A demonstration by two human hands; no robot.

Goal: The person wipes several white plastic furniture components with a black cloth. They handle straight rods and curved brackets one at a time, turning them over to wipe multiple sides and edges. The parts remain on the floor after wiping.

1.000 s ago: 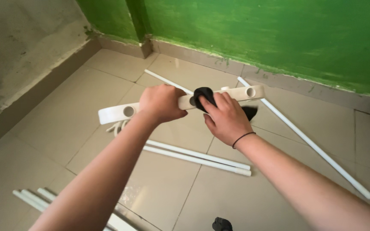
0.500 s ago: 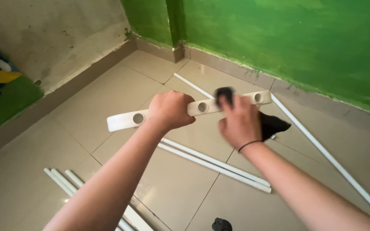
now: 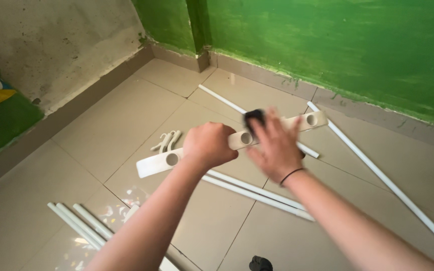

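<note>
My left hand (image 3: 208,144) is closed around the middle of a long white plastic bar (image 3: 155,163) with round holes, held level above the tiled floor. My right hand (image 3: 276,145), blurred by motion, presses a black cloth (image 3: 253,117) against the bar's right half, near a hole (image 3: 311,119). A thin black band circles my right wrist. Most of the cloth is hidden behind my right hand.
White tubes lie on the beige tiles: a pair (image 3: 257,192) under my arms, a long one (image 3: 388,183) at the right, another (image 3: 222,100) toward the green wall, several (image 3: 79,223) at lower left. A small white hook piece (image 3: 167,141) lies nearby. A dark object (image 3: 260,263) sits at the bottom edge.
My right hand slid the cloth slightly left along the bar and now covers more of it. The bar sits lower in view, and a white hook piece shows behind it.
</note>
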